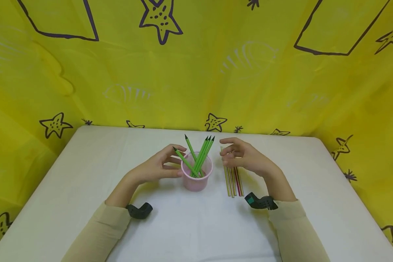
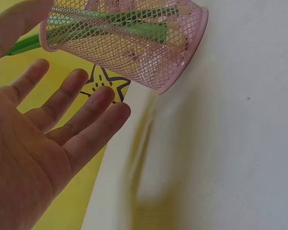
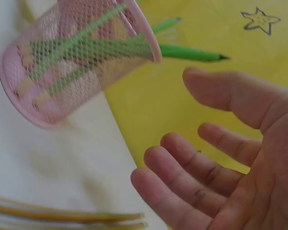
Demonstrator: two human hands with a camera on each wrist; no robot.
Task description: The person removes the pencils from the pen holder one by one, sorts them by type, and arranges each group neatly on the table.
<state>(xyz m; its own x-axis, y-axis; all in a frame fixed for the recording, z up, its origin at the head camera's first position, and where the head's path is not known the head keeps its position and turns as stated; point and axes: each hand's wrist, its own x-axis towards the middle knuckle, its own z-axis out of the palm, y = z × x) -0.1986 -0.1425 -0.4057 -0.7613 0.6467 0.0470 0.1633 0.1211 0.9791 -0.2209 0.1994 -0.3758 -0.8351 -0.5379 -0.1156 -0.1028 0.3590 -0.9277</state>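
On the white table (image 1: pixel 170 225) in the head view, a pink mesh pencil cup (image 1: pixel 195 185) holds green pencils (image 1: pixel 202 157), points up, between my left hand (image 1: pixel 155 167) and right hand (image 1: pixel 249 158); thin sticks (image 1: pixel 231 182) lie partly behind the latter. The left wrist view shows loosely spread fingers (image 2: pixel 93 132) gripping nothing. The right wrist view shows that hand half-open, likewise without a hold.

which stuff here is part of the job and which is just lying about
Likely part of the job:
pink mesh cup, beside the left hand
green pencils, leaning in it, dark tips up
thin gold and red sticks, near the right hand

Probably just surroundings:
white table
yellow starfish-print cloth
black wrist devices
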